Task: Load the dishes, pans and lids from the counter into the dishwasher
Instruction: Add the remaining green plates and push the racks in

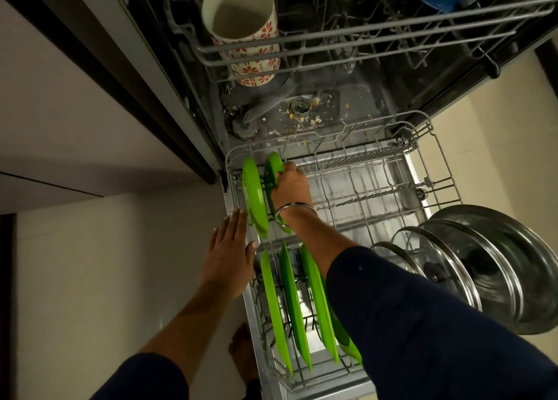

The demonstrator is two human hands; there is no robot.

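Pulled-out lower rack (pixel 440 170): right hand (pixel 291 185) grips upright green plate (pixel 273 170); left hand (pixel 231 248) flat, fingers spread, on rack edge.

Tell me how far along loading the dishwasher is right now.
Done: green plates stand in the lower rack, lids sit at its right, and a mug is in the upper rack. In hand: the right hand slots another green dish in; the left hand rests on the rack edge. The counter is out of view.
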